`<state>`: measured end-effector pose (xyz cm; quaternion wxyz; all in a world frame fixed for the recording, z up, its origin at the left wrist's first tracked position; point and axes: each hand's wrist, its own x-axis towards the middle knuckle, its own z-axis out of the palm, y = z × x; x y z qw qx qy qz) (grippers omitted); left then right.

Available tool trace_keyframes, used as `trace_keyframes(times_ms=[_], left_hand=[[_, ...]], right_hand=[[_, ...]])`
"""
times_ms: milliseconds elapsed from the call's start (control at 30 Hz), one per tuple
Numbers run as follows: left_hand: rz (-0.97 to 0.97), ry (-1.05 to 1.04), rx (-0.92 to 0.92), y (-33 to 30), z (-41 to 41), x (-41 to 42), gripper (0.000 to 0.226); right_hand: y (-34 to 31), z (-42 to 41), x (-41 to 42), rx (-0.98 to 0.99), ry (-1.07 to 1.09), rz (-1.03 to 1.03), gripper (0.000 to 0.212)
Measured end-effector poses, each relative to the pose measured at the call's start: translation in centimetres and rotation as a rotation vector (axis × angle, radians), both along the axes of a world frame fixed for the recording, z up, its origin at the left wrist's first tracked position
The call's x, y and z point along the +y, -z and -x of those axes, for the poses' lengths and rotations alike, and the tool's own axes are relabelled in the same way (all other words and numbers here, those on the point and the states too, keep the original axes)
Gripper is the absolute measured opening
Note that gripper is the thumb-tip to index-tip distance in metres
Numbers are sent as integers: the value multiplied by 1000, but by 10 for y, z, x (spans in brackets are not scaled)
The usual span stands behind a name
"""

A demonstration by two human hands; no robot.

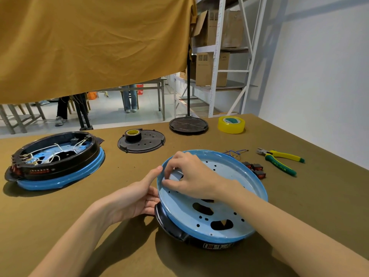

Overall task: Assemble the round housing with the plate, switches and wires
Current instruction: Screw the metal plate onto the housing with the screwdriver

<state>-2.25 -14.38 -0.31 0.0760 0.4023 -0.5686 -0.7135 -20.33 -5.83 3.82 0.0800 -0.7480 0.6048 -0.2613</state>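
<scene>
One blue plate (229, 198) sits on its black housing (169, 224) under my hands. My left hand (137, 198) cups its near-left edge; my right hand (191, 174) pinches the rim. Beyond my right hand lie three red switches (254, 168).

Both hands (139, 196) grip the blue plate (229, 196) atop the black housing (169, 222).

Only the green grip of the pliers (280, 160) can be read, saying "JING-BIN" or near it; the housings' labels are too blurred.
</scene>
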Motion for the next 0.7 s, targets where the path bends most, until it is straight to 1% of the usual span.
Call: trace_keyframes(times_ms=[100, 200, 300, 367, 467, 500, 600, 700], left_hand=[[-3, 10, 7, 0, -1, 0, 109], [-4, 2, -1, -1, 0, 1, 108], [-10, 16, 10, -2, 0, 2, 101], [-5, 14, 12, -2, 0, 2, 95], [-3, 4, 7, -1, 0, 1, 100], [0, 4, 11, 0, 1, 0, 100], [38, -26, -1, 4, 5, -1, 99], [154, -94, -69, 5, 4, -1, 103]], right_hand=[[0, 1, 1, -38, -32, -13, 6], [0, 0, -1, 23, -5, 6, 14], [1, 2, 0, -26, -37, -8, 9], [2, 2, -1, -7, -39, 20, 8], [3, 2, -3, 29, 5, 23, 19], [3, 3, -2, 20, 9, 16, 19], [-1, 9, 2, -37, 44, 46, 14], [-14, 22, 8, -121, 156, 161, 10]])
